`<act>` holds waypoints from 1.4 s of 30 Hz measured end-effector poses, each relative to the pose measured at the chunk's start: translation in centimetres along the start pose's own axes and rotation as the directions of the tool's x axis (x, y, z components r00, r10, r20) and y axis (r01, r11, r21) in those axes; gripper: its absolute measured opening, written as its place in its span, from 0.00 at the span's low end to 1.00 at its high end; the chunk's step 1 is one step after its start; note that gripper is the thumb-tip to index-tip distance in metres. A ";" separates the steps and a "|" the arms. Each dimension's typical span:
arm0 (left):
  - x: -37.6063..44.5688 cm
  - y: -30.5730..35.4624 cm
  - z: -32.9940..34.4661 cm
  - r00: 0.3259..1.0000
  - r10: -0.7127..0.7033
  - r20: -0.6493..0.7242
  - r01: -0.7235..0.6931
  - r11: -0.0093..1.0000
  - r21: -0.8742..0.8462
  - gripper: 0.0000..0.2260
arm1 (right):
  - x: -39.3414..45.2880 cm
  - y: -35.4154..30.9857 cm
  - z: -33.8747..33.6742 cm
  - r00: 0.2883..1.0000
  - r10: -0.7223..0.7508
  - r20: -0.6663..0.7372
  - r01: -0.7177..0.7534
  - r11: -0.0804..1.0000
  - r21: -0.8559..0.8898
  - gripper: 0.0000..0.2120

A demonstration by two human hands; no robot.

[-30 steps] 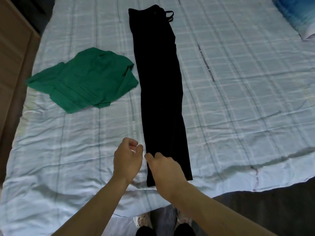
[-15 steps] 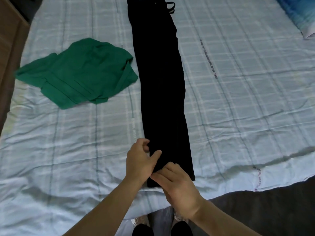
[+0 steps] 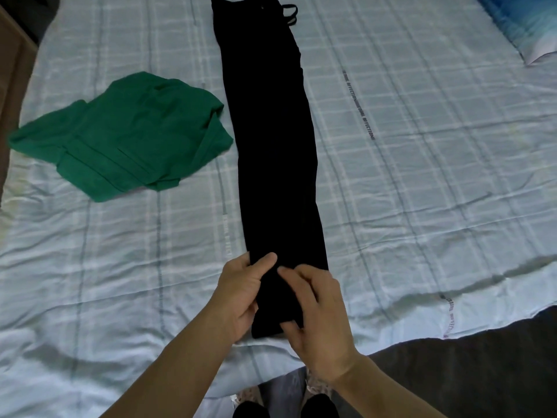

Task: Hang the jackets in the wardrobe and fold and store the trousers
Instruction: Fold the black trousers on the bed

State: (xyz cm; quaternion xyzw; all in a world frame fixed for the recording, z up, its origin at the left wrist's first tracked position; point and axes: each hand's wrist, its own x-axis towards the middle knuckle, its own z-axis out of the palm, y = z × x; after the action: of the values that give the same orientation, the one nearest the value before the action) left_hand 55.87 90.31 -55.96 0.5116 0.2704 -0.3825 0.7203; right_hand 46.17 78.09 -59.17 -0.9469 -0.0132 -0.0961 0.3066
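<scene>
**Trousers laid out, first fold pending**

Black trousers [image 3: 271,140] lie lengthwise on the bed [image 3: 422,191], legs stacked into one narrow strip. Left hand [image 3: 241,294] and right hand [image 3: 316,315] both pinch the hem end; the waistband lies farthest from the grip. Judged: lengthwise fold done, crosswise folds and storing remain. Green garment [image 3: 126,137], crumpled and soft, lies left of the grip, untouched. Sheet is pale checked cotton, wrinkled.

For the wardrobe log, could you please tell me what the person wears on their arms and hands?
Nothing shows on either. The left hand and right hand are bare: no gloves, rings, watch or bands visible. Both forearms are uncovered down to the frame's edge, with no sleeve in view.
</scene>
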 end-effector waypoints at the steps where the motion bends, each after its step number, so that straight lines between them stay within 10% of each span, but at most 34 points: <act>1: -0.3 0.0 0.3 1.000 0.011 0.001 -0.011 1.000 -0.008 0.09 | 0.1 0.0 0.4 0.996 0.093 0.004 -0.093 0.996 0.004 0.40; 8: -0.8 0.8 1.5 0.964 0.243 -0.112 -0.222 0.959 0.174 0.05 | 1.5 0.8 2.0 0.939 0.344 0.024 -0.340 0.912 0.231 0.34; 14: -0.2 -0.9 -1.1 0.810 0.567 -0.151 -0.358 0.682 0.638 0.08 | 0.2 3.9 -2.9 0.997 -0.026 -0.075 0.025 1.000 -0.017 0.22; 21: 2.0 -6.3 -3.7 0.826 0.519 -0.221 -0.182 0.616 0.767 0.08 | -4.3 7.2 -0.2 0.993 -0.024 0.116 0.050 0.973 -0.226 0.33; 28: 2.2 -6.7 -4.3 0.775 0.622 -0.117 -0.280 0.502 0.818 0.14 | -5.6 7.2 -0.1 0.971 0.060 0.231 -0.008 0.975 -0.221 0.24; 35: 2.4 -6.2 -4.8 0.578 0.715 0.394 -0.314 -0.250 0.916 0.19 | -3.8 5.2 -1.3 0.986 0.045 0.162 -0.023 0.991 -0.131 0.17; 42: 8.3 -5.3 -4.8 0.768 0.455 0.451 -0.179 -0.523 0.833 0.30 | 3.4 7.8 4.4 0.944 0.106 0.312 -0.007 0.953 -0.302 0.29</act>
State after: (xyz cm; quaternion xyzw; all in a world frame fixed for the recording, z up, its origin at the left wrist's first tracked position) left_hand 56.19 91.63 -66.85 0.9498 -0.2864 -0.1211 0.0360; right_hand 50.97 74.21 -66.51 -0.9849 -0.0213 0.0692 0.1571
